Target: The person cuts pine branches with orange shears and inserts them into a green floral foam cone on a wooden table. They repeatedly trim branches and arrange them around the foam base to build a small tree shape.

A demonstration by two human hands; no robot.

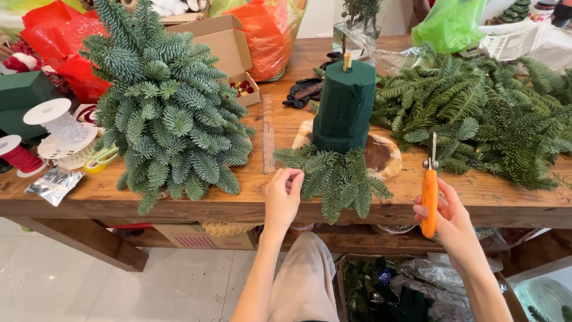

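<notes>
The left hand (pixel 283 194) reaches up from six o'clock with the wrist straight, its fingers curled in and pinching the tip of a fir sprig (pixel 333 176) at the near edge of the bench (pixel 506 200). The right hand (pixel 450 223) comes in from five o'clock, tilted back, its fingers wrapped round the orange handles of a pair of shears (pixel 429 191) held upright, blades pointing to twelve o'clock and closed.

One dark green foam cone (pixel 344 107) stands just past the left hand on a round wood slice (pixel 384 158), with a single wooden peg (pixel 347 61) at its top; the sprigs ring its near side only. One finished fir tree (pixel 167 107) stands at ten o'clock from the cone, well apart from it. A loose heap of cut fir branches (pixel 476 113) fills the bench from one to three o'clock.

Two spools sit at nine o'clock, a white one (pixel 56 122) and a red one (pixel 18 156). One open cardboard box (pixel 229 53) lies behind the tree, and a pair of black gloves (pixel 304 90) lies beside the cone at eleven o'clock. A clear ruler (pixel 269 134) lies between tree and cone.
</notes>
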